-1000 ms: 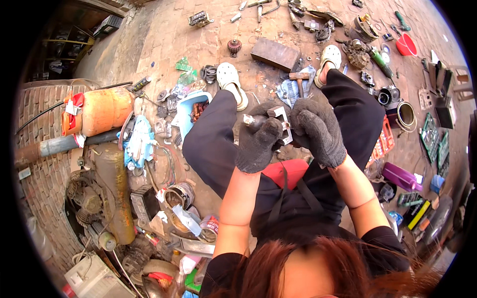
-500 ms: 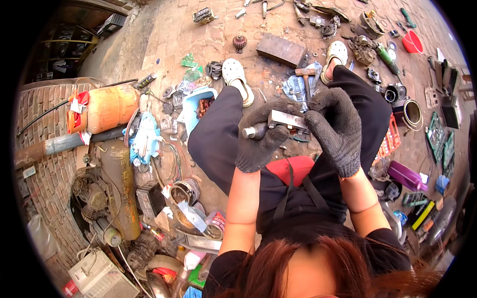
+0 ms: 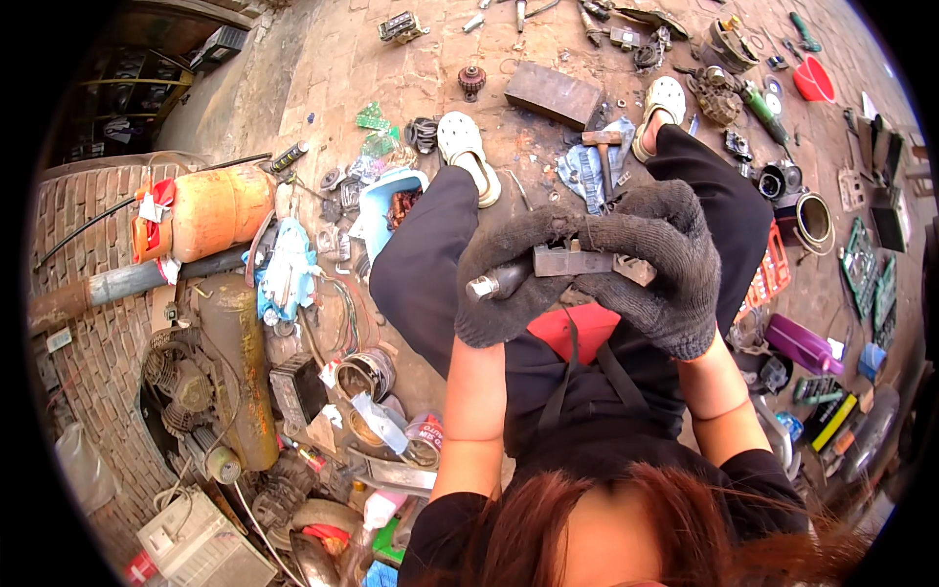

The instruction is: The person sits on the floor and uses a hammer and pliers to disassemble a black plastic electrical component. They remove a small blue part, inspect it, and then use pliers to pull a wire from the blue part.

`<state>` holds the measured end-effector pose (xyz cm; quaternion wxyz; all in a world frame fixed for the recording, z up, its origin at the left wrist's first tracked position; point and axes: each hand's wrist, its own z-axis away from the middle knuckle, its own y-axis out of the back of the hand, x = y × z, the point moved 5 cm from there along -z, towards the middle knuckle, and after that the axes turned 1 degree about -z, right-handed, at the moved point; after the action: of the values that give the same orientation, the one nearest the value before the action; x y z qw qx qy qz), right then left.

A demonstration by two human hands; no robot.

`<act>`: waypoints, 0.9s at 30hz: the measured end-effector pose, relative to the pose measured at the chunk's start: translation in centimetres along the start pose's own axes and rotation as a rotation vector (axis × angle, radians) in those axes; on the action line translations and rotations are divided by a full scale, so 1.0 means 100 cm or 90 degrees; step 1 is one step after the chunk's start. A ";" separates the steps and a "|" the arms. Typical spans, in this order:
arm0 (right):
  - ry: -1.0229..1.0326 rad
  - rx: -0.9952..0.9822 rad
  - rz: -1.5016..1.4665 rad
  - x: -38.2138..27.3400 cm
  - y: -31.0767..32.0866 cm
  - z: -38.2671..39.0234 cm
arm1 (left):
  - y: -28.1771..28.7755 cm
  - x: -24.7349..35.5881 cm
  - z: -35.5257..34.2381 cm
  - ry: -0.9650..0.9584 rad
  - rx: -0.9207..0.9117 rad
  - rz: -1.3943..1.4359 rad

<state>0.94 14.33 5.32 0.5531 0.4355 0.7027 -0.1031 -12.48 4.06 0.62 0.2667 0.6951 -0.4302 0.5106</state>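
Both my hands wear dark grey knitted gloves and meet above my lap. My left hand (image 3: pixel 489 240) is closed round a metal part with a rectangular block (image 3: pixel 569 261) and a rounded, silver-tipped cylinder (image 3: pixel 497 282) at its left side. My right hand (image 3: pixel 675 264) curls round the right end, its fingers above and thumb below. A small tan-grey end piece (image 3: pixel 636 269) shows between that thumb and fingers; whether it is joined to the block, I cannot tell. Beyond my hands a hammer (image 3: pixel 603 157) lies on a blue cloth (image 3: pixel 581 178).
A grey metal block (image 3: pixel 553 95) lies between my feet. On the left are a light blue basin (image 3: pixel 377 210), an orange gas cylinder (image 3: pixel 225 207) and open cans (image 3: pixel 364 375). To the right lie a green angle grinder (image 3: pixel 765 115), a red bowl (image 3: pixel 813 80) and a purple bottle (image 3: pixel 800 344).
My right hand has moved left and closed round the right end of the metal part. The part has turned, showing a darker face, and my left hand has wrapped further over it.
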 end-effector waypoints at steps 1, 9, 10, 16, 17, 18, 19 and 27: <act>0.012 -0.001 0.010 0.000 -0.001 0.000 | 0.000 0.002 -0.001 -0.009 -0.005 -0.013; 0.064 0.010 0.086 0.002 -0.003 -0.004 | -0.002 -0.001 -0.005 0.030 0.000 0.024; 0.035 0.011 0.062 0.004 -0.004 -0.005 | -0.005 -0.002 -0.007 0.044 0.005 0.073; -0.060 0.012 -0.038 0.025 -0.011 -0.005 | -0.001 -0.012 -0.009 0.107 0.031 -0.018; -0.050 0.009 -0.021 0.029 -0.011 -0.006 | -0.002 -0.011 -0.011 0.126 0.030 -0.037; -0.139 0.027 -0.106 0.038 -0.014 -0.005 | -0.002 -0.012 -0.014 0.144 0.028 -0.057; -0.229 0.044 -0.191 0.047 -0.019 -0.003 | -0.001 -0.022 -0.012 0.178 0.056 -0.009; -0.473 0.133 -0.664 0.107 -0.026 0.018 | 0.027 -0.085 -0.006 0.344 0.317 0.155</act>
<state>0.19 16.99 -5.51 0.5913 0.0244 0.5702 -0.5698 -15.99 5.98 -7.39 0.1313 0.5228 -0.2867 0.7920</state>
